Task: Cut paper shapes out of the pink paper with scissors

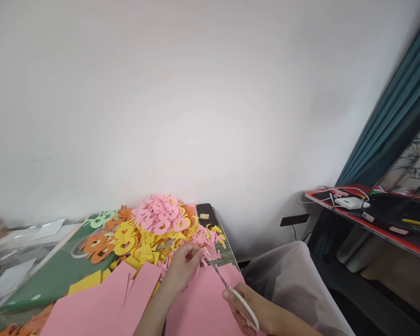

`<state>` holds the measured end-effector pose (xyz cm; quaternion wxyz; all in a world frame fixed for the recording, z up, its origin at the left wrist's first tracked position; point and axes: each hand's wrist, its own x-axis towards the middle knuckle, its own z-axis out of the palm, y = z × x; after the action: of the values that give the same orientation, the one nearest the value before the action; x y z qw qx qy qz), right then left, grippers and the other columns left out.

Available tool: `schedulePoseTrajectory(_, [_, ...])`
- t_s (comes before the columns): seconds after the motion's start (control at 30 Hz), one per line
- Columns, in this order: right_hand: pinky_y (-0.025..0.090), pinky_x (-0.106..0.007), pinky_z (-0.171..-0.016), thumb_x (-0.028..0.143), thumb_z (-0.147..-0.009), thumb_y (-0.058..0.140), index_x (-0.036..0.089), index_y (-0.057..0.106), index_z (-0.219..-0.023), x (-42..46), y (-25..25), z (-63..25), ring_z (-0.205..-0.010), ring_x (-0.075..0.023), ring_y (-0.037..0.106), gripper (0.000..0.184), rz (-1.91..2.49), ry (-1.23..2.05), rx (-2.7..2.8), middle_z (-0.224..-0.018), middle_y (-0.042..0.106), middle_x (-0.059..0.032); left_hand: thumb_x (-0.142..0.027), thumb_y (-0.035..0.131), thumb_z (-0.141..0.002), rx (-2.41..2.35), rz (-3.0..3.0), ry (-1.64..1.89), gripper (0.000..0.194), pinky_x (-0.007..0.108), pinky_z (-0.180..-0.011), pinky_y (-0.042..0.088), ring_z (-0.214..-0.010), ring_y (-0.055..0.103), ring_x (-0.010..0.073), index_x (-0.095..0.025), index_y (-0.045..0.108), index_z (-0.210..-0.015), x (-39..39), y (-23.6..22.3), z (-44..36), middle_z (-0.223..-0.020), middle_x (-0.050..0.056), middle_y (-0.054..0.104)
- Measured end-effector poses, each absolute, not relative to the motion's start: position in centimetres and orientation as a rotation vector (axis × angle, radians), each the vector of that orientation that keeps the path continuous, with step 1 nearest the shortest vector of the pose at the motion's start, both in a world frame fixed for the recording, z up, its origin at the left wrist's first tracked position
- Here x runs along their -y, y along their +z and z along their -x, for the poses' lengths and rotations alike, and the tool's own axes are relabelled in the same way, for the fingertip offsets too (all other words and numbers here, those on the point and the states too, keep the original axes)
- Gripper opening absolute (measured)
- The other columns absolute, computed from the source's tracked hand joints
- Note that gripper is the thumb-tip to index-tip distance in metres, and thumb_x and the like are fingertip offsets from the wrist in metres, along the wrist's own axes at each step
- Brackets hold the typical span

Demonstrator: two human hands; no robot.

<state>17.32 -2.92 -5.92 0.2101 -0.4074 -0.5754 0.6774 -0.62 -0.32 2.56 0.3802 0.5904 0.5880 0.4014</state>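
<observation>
My right hand [247, 308] is closed round the white handles of a pair of scissors [244, 303]. The blades point up and left, their tips close to the fingertips of my left hand [185, 267]. That hand is pinched on a small piece of pink paper, mostly hidden by the fingers. Beneath both hands lies a pink paper sheet [199, 308]. More pink sheets [101, 298], cut at their upper edge, lie to the left. Just beyond the blade tips are pink paper scraps [210, 242].
Behind my hands rise piles of pink cut-outs [159, 214], yellow cut-outs [126, 238] and orange cut-outs [98, 245]. A black phone [207, 215] rests near the table's right edge by the wall. On the right stands a red-edged table [388, 231] with a white device and cables.
</observation>
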Motion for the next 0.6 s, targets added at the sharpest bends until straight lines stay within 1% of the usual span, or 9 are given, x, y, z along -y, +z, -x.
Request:
schedulePoseTrajectory(0.2, [0.025,-0.017,-0.034,0.063,-0.075,0.03,0.017,0.037,-0.05,3.5,-4.1,-17.6,-0.03,-0.004,0.033,0.053,1.201,1.729,1.771,-0.036,0.033,0.0079,-0.056,0.045,-0.068,-1.44,-1.508,0.88,0.04,0.021,-0.037,0.021,-0.037,0.029,0.0082,-0.02,0.038,-0.05,0.3,2.0,0.8,-0.042,-0.008,0.033])
schedulePoseTrajectory(0.3, [0.026,-0.018,-0.036,0.065,-0.075,0.029,0.018,0.037,-0.051,3.8,-3.1,-17.5,-0.03,-0.0045,0.033,0.054,1.213,1.72,1.776,-0.036,0.032,0.0079,-0.055,0.044,-0.069,-1.4,-1.525,0.856,0.039,0.021,-0.039,0.022,-0.04,0.028,0.0083,-0.02,0.039,-0.053,0.5,1.7,0.6,-0.046,-0.008,0.032])
schedulePoseTrajectory(0.43, [0.026,-0.019,-0.037,0.067,-0.073,0.028,0.018,0.037,-0.051,3.8,-2.7,-17.5,-0.03,-0.0049,0.034,0.055,1.173,1.714,1.778,-0.035,0.033,0.0075,-0.049,0.043,-0.073,-1.296,-1.587,0.921,0.036,0.021,-0.047,0.027,-0.048,0.03,0.0088,-0.019,0.039,-0.053,0.5,1.3,0.4,-0.051,-0.007,0.03])
schedulePoseTrajectory(0.6, [0.026,-0.019,-0.037,0.066,-0.075,0.024,0.018,0.037,-0.05,3.7,-3.0,-17.4,-0.031,-0.0053,0.034,0.056,1.145,1.715,1.757,-0.034,0.032,0.0073,-0.047,0.042,-0.074,-1.29,-1.602,0.924,0.035,0.022,-0.052,0.029,-0.051,0.033,0.01,-0.018,0.042,-0.054,0.1,1.0,0.4,-0.052,-0.006,0.034])
